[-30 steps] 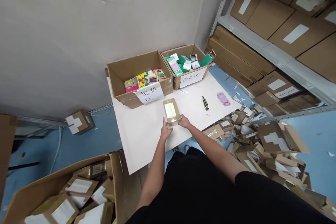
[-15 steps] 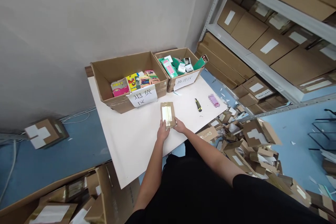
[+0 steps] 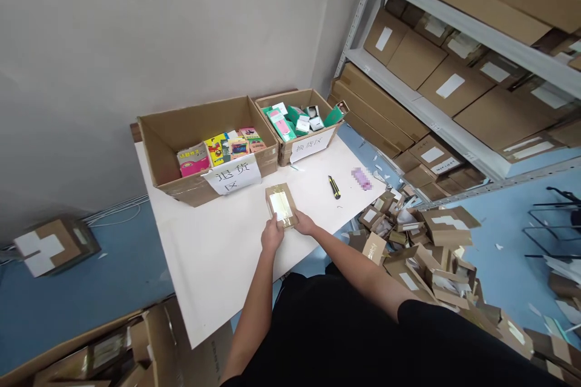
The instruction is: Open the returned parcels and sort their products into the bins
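Observation:
A small taped cardboard box (image 3: 285,193) with a white label is held between my two hands over the near part of the white table (image 3: 204,254). My left hand (image 3: 273,233) grips its near left corner, thumb on top by the label. My right hand (image 3: 303,222) holds the near right side. The undersides of the fingers are hidden. To the right of the box lies a black and yellow utility knife (image 3: 334,187). Farther right is a purple item (image 3: 362,178), blurred out by pixels.
A large open carton (image 3: 167,127) holding colourful boxes stands at the table's back, beside another carton (image 3: 290,148) of green boxes. Torn cardboard boxes (image 3: 426,260) are heaped on the floor to the right, below a loaded shelf (image 3: 408,94). A parcel bin (image 3: 158,338) stands lower left.
My view has shifted slightly, so the scene sits farther left. The box stays in both hands and is tilted and turned a little, showing more of its right side.

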Motion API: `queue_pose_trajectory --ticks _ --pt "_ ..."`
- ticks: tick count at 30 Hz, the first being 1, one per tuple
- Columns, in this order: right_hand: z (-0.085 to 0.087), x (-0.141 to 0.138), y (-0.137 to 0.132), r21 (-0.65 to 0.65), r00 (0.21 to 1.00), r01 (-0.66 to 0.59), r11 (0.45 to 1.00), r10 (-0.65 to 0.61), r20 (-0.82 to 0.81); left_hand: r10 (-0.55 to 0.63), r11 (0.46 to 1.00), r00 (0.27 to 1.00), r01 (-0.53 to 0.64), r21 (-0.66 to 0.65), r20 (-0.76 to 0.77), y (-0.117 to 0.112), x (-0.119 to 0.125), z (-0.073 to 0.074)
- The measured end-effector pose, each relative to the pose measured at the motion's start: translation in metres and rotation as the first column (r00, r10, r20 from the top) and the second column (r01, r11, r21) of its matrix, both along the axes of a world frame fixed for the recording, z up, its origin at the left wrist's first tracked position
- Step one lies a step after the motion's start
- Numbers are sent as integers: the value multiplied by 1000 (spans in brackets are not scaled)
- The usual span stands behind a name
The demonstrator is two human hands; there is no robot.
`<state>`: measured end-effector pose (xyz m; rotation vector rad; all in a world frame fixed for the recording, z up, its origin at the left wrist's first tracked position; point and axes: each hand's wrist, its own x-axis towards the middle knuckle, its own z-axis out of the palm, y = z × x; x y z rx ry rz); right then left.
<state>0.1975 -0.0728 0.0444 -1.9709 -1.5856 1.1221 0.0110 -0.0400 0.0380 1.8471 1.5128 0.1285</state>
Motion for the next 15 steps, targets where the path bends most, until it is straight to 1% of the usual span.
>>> queue_pose_trajectory --ticks 1,3,5,7,9,11,13,15 --pt "-1 6 -1 11 1000 -8 1000 8 -12 4 1000 1000 -4 10 -18 5 3 0" --pt "-4 20 -2 20 999 -28 999 28 -16 -34 998 999 36 48 -32 19 5 0" --pt "-6 38 -2 27 1000 -21 999 21 12 -153 986 988 154 68 -26 38 4 -2" --pt "-7 62 -1 61 999 20 998 -23 47 -262 964 964 263 31 -43 56 0 -4" --pt "-7 93 2 112 995 69 991 -77 70 -314 949 947 315 -5 -69 66 -3 -6" --pt "-8 132 6 150 988 119 981 -132 81 -303 953 947 303 -14 -102 66 -1 -7" --pt "-12 176 9 155 977 181 971 -196 88 -246 969 960 247 -10 -134 57 8 -8" --pt "-20 222 11 126 961 246 961 -258 94 -180 983 971 181 -9 -159 44 22 -11"
